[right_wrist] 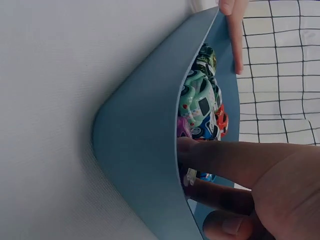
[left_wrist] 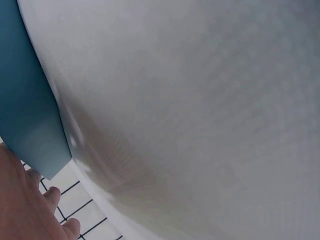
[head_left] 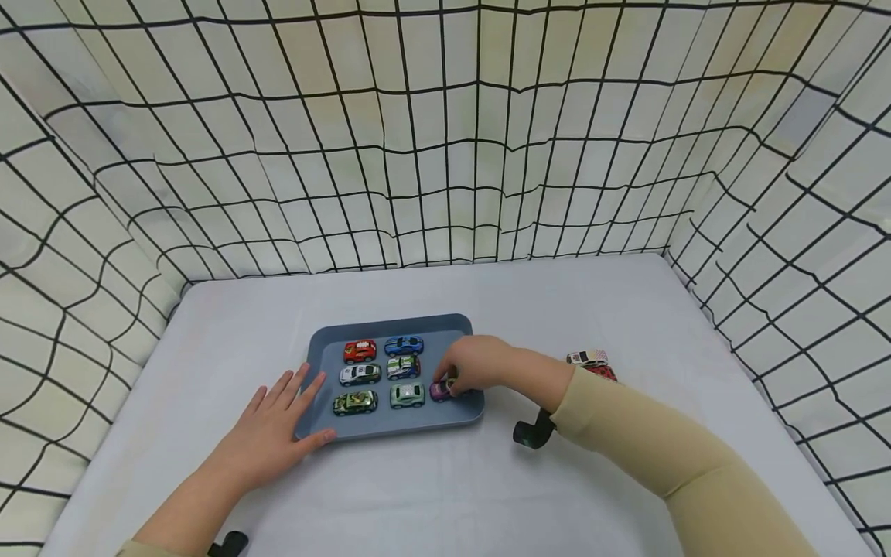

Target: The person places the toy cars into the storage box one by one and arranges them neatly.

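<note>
A blue-grey tray (head_left: 376,429) holds several small toy cars in rows. My right hand (head_left: 480,362) reaches over its right side and pinches a purple toy car (head_left: 440,391) inside the tray. In the right wrist view, fingers (right_wrist: 215,160) dip behind the tray wall around that car, most of it hidden. Beside it sits a mint-green toy car (head_left: 407,395). My left hand (head_left: 271,429) lies with spread, straight fingers on the tray's left edge. Also in the tray are a red toy car (head_left: 360,351), a blue one (head_left: 404,346) and a camouflage-patterned one (head_left: 355,402).
Right of the tray, partly behind my right forearm, lie a white toy car (head_left: 587,357) and a red toy car (head_left: 602,372). White cloth covers the table (head_left: 390,495). Black-gridded white curtains (head_left: 445,155) rise at the back and both sides.
</note>
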A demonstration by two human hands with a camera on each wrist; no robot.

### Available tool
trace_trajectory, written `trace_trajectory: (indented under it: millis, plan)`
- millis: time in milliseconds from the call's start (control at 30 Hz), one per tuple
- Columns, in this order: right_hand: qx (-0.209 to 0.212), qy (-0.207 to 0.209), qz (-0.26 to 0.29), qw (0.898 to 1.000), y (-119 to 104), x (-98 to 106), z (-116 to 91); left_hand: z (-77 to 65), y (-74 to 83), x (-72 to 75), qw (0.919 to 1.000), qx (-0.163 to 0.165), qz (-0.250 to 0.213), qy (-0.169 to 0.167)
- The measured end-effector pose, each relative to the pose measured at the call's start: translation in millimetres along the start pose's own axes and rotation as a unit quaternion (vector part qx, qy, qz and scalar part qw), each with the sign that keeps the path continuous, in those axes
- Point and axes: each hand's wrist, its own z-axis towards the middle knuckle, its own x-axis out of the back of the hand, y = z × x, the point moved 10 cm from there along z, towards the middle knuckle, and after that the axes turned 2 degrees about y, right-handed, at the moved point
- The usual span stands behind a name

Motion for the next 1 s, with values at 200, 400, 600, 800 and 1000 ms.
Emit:
trace_trajectory:
  millis: [200,400,600,800,1000]
  plan:
    - [0.003,0.013,-0.044,0.999,-3.1,0.1,-1.4,0.1,0.7,-0.2,1.0000,0.000,-0.001,-0.003]
    - [0.004,0.018,-0.070,0.997,-4.7,1.1,-3.9,-1.3,0.4,0.7,1.0000,0.002,-0.002,-0.003]
    - [0.003,0.014,-0.078,0.997,-5.6,1.4,-4.7,-1.1,0.3,0.5,1.0000,0.001,-0.002,-0.001]
    - [0.009,0.011,-0.074,0.997,-4.6,2.0,-5.5,-1.7,-0.8,-1.2,1.0000,0.002,-0.004,0.002]
    - [0.009,0.017,-0.057,0.998,0.9,6.9,-7.9,-0.6,-2.2,-2.2,1.0000,-0.004,-0.004,0.007]
